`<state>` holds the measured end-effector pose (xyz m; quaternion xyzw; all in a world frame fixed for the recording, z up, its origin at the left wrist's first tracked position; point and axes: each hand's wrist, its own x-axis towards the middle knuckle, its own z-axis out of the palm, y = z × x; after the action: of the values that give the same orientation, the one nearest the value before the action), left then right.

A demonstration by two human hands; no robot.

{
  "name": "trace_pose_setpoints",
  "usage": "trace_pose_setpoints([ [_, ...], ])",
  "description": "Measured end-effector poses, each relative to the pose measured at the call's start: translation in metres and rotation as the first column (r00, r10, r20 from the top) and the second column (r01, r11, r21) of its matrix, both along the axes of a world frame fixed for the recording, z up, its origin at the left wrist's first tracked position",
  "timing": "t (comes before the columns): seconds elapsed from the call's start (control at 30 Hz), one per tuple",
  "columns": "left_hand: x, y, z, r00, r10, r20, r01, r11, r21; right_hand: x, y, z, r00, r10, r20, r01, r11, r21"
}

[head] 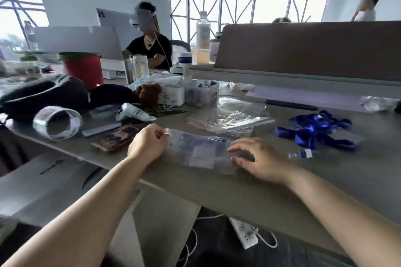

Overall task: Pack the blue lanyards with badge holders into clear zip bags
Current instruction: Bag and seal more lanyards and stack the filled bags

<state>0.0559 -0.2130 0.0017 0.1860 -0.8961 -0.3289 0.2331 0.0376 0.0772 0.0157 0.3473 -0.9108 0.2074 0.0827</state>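
A clear zip bag (199,151) lies flat on the grey table (325,180) in front of me, with a blue lanyard and a badge holder showing faintly inside it. My left hand (148,144) pinches the bag's left end between curled fingers. My right hand (258,159) rests on the bag's right end with spread, nearly straight fingers. A heap of loose blue lanyards (314,130) with badge holders lies to the right. Behind the bag sits a stack of empty clear zip bags (232,116).
Left of my hands lie a roll of tape (57,122), a white controller (132,112), a black bag (47,93) and a red bucket (83,68). Small boxes (195,93) and bottles (203,39) stand behind. A person sits across the table. A brown divider (303,50) rises at right.
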Motion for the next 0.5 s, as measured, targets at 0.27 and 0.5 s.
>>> trace_pose_setpoints([
  [0.27,0.017,0.005,0.003,0.992,0.018,-0.125,-0.059,0.942,-0.331,-0.016,-0.035,-0.013,0.999,0.022,-0.033,-0.021,0.999,0.031],
  [0.5,0.03,0.02,-0.005,0.952,-0.198,0.231,0.289,0.828,-0.48,-0.026,-0.049,-0.015,1.0,-0.014,0.019,0.018,0.971,-0.238],
])
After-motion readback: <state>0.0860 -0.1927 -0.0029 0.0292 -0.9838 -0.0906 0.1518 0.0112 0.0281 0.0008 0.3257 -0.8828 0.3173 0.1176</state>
